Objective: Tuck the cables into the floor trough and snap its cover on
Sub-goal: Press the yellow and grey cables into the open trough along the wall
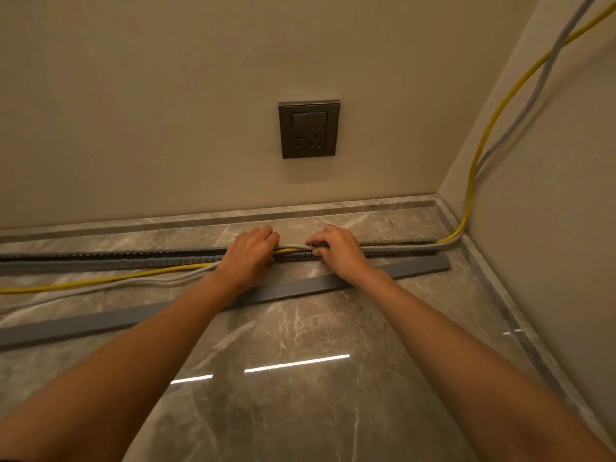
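A grey slotted floor trough runs left to right along the marble floor near the wall. A yellow cable and a white cable lie in its right part and spill out onto the floor to the left. My left hand grips both cables at the trough's middle. My right hand presses fingers on the cables at the trough, a short gap to the right. The flat grey cover lies loose on the floor in front of the trough, under both forearms.
A dark wall socket sits above the hands. The room corner is at right, where both cables climb the side wall. Glossy marble floor extends toward me, with a stone skirting along both walls.
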